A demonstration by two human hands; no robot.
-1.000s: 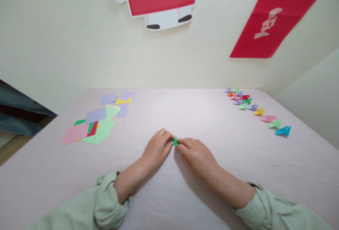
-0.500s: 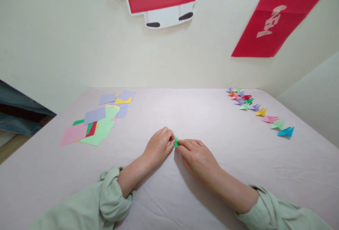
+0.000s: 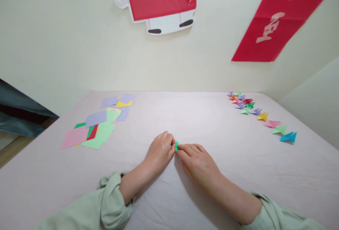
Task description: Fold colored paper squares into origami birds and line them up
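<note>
Pale table (image 3: 164,113), coloured sheets (image 3: 96,118), folded paper figures (image 3: 262,117)

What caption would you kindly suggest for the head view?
Left hand and right hand hold a small green paper, coloured sheets to the left and folded shapes to the right.

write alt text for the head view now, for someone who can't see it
A left hand and right hand hold a small green paper at a pale table. Coloured sheets overlap on the left, folded papers trail along the right, and a red banner hangs on the wall behind.
</note>
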